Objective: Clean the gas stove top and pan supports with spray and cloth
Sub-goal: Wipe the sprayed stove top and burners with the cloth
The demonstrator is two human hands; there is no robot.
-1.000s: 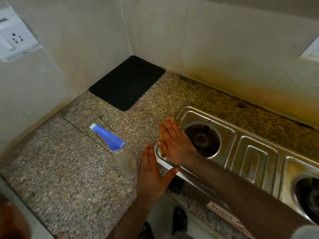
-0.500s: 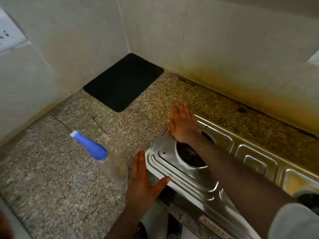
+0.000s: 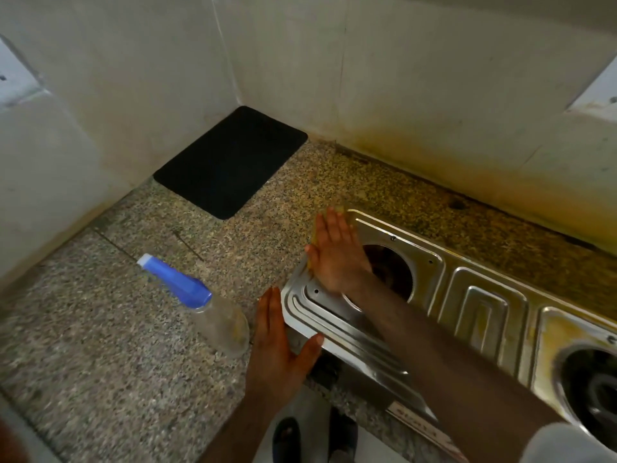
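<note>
**Two flat hands on the stove: cloth now at the far left corner**

Two hands are in view, seen from my head looking down. My right hand [image 3: 335,253] lies flat, fingers straight and together, pressing a yellow cleaning cloth [image 3: 313,236] onto the shiny stainless-steel gas stove top [image 3: 480,309]. Only thin slivers of the cloth show, at my fingertips and along the thumb side of my palm; the rest is hidden under the hand. Nothing is gripped: the cloth is held down by pressure alone.

A second ago this hand was pressing nearer the front of the left burner panel. It has since slid away from me along the panel's left edge, and my fingertips now reach the far left corner. The round left burner opening [image 3: 392,277] sits just right of my wrist, partly covered by my forearm.

My left hand [image 3: 278,349] is also flat and gripping nothing, fingers straight along the stove's left side and thumb spread onto its front left corner. It has kept that bracing place through the stroke.

Left of my left hand, just beside it, stands a clear plastic spray bottle with a blue trigger head [image 3: 203,305], on the speckled granite counter [image 3: 110,345]. Well beyond my right fingertips, a black rectangular mat [image 3: 230,162] lies in the wall corner.

I judge the left edge is nearly wiped. The right burner area [image 3: 574,335], far right of my right arm, looks yellow-stained and unwiped. No pan supports are visible.
</note>
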